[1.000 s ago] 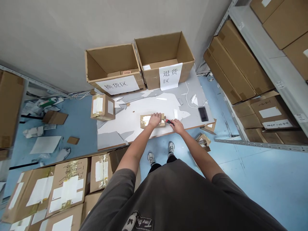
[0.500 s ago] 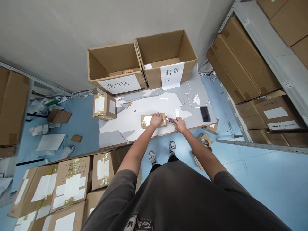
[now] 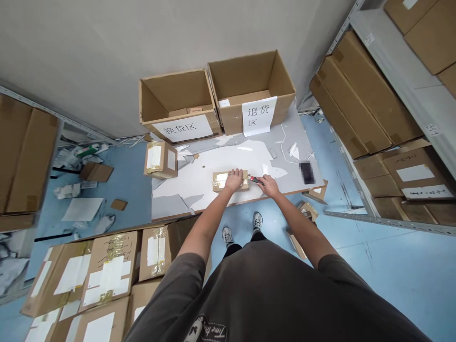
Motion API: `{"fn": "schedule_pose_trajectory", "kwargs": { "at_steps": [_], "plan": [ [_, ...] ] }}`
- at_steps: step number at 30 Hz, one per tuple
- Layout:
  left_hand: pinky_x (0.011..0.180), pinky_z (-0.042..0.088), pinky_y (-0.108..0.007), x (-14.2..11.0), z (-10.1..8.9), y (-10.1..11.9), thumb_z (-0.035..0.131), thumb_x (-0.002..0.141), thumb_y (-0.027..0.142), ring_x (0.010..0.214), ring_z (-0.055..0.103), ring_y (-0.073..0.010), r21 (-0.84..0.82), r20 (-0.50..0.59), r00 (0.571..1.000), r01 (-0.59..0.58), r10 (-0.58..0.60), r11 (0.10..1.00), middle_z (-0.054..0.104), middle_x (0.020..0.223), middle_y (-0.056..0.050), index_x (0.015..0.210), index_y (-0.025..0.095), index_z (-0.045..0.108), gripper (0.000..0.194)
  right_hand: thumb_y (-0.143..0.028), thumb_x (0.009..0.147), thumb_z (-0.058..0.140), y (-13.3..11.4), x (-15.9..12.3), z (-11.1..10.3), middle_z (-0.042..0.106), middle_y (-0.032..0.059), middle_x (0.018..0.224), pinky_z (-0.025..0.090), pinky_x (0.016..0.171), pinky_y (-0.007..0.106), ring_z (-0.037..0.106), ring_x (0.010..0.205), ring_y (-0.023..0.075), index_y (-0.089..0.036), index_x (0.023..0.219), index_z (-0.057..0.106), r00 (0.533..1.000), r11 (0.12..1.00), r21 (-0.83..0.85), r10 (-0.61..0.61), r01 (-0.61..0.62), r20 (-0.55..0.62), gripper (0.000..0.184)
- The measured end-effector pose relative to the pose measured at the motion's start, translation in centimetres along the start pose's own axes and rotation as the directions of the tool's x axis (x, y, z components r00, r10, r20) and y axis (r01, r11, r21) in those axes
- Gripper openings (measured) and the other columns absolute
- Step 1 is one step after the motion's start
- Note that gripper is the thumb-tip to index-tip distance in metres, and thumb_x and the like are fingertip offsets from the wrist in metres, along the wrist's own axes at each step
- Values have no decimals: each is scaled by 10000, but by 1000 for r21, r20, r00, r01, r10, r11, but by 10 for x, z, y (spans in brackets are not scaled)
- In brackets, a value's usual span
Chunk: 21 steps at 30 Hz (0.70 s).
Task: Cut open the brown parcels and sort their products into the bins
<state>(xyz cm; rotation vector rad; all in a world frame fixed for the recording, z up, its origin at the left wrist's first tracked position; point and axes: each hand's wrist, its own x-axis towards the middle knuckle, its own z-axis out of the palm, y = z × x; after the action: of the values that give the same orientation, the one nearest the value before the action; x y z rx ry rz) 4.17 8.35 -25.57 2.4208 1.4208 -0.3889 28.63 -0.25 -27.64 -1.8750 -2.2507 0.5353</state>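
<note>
A small taped cardboard box (image 3: 216, 182) with a white label lies on the worktable near its front edge. My left hand (image 3: 234, 179) rests on top of this box, its fingers bent over the far edge and holding it down. In my right hand (image 3: 270, 185) is a utility knife (image 3: 255, 179) with a red and black handle. The knife points left, and its tip is at the right end of the box; whether the blade touches the tape is too small to tell.
Two large open cartons (image 3: 181, 97) (image 3: 260, 71) with paper signs stand at the table's back. A taped box (image 3: 170, 160) is at the left end, and a blurred dark object (image 3: 307, 173) lies at the right. Boxes (image 3: 110, 270) are stacked at lower left; shelving (image 3: 392, 42) stands at right.
The whole view has shifted slightly, so everything appears a little further right and lower. Both hands, the knife and the small box keep nearly the same places relative to one another.
</note>
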Motion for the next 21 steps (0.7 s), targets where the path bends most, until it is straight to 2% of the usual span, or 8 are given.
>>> {"fn": "schedule_pose_trajectory", "kwargs": {
  "at_steps": [3,8,11,14,16,18,21],
  "plan": [
    [1311,264,-533,-4,-7,-1,456,1053,266,1590,381,-391,-2,13,1000,-7,7,1000,392,1743,-259,1722,81,360,701,-375,1085,589,4,-10,-5,686,148,1181,496,936,396,587,1118,329,-232,1377,728,999,999,47,26,-25,-24,354],
    [1321,250,-545,-12,-19,-4,433,1064,521,1628,332,-394,-26,82,996,-44,46,999,288,1808,-222,1760,118,281,818,-372,1067,579,4,-25,-17,687,136,1173,533,983,419,615,1153,330,-233,1389,706,989,987,150,78,-59,-122,373],
    [1331,216,-580,-18,-25,-11,584,975,644,1649,284,-419,-18,128,989,-78,80,997,210,1838,-200,1781,185,226,995,-346,1026,613,-4,-22,-25,685,129,1186,544,995,427,624,1166,326,-230,1408,691,983,980,191,82,-51,-161,406],
    [1324,225,-596,-27,-29,-22,792,847,565,1655,252,-425,9,157,978,-144,141,990,201,1844,-171,1781,277,213,1136,-269,988,602,-14,-15,-33,683,133,1187,548,1008,436,628,1171,327,-215,1430,678,979,979,203,71,-31,-192,451],
    [1293,299,-565,-32,-32,-27,835,823,484,1621,309,-406,12,149,976,-161,158,987,268,1815,-170,1766,297,241,1130,-249,990,569,-22,-10,-38,685,138,1194,549,1017,442,631,1178,327,-209,1447,665,974,976,216,70,-22,-217,469],
    [1236,370,-547,-36,-34,-29,843,825,480,1537,410,-407,12,113,989,-97,95,995,365,1743,-209,1742,259,289,1094,-262,998,552,-28,-7,-41,692,144,1214,550,1027,453,637,1183,329,-206,1459,652,965,969,247,85,-21,-249,475],
    [1164,419,-558,-37,-35,-26,818,848,552,1386,526,-431,16,44,993,108,-109,994,481,1607,-281,1700,161,348,1048,-284,1004,539,-37,-5,-43,702,151,1255,553,1044,471,647,1204,333,-211,1466,642,945,952,303,127,-31,-302,478]
  ]
}}
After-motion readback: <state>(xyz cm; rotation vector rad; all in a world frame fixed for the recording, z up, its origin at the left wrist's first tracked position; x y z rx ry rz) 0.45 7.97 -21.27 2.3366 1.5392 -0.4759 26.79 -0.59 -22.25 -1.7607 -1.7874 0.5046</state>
